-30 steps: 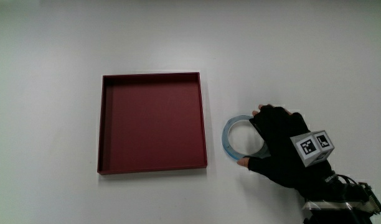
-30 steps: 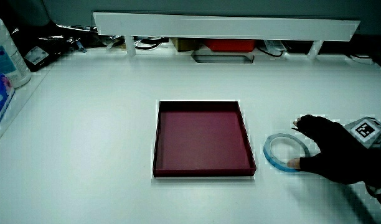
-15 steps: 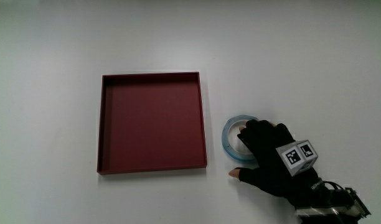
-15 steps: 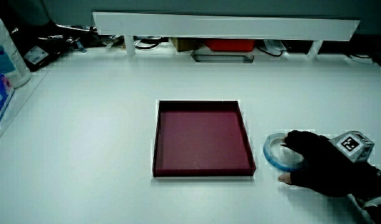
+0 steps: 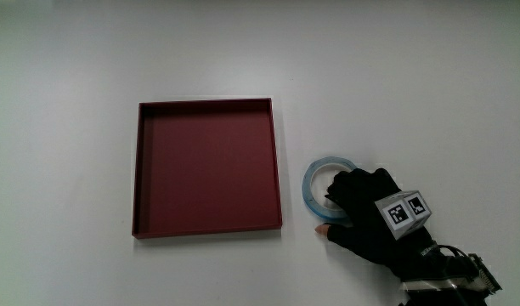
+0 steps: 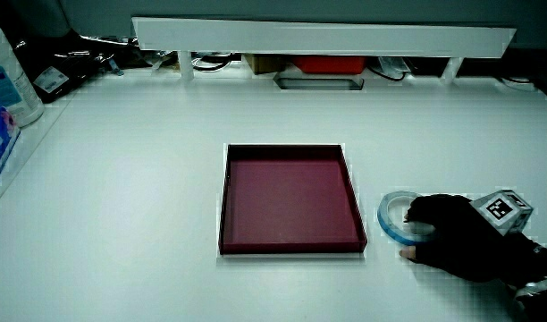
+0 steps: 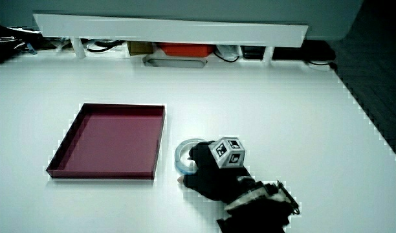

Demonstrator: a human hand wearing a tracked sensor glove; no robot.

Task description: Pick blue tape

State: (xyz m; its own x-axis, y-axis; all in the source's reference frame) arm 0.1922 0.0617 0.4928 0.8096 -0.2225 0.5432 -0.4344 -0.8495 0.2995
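Observation:
The blue tape [image 5: 309, 187] is a pale blue ring lying flat on the white table, beside the dark red tray [image 5: 278, 170]. The gloved hand [image 5: 366, 223] rests over the part of the ring nearer the person. Its fingers reach down into the ring's hole, and the bare thumb tip [image 5: 319, 231] sits on the table just outside the rim, a little apart from it. Both side views show the tape [image 6: 387, 217] [image 7: 180, 155] half hidden under the hand [image 6: 457, 241] [image 7: 208, 173]. The tape stays on the table.
The shallow red tray [image 6: 291, 244] [image 7: 101, 173] has nothing in it. A low white partition [image 6: 327, 36] with cables and boxes under it runs along the table's edge farthest from the person. Containers [image 6: 5, 76] stand at a table corner.
The hand slid from beside the ring onto it. Its fingers went into the hole and the thumb drew closer to the rim. The tape has not moved.

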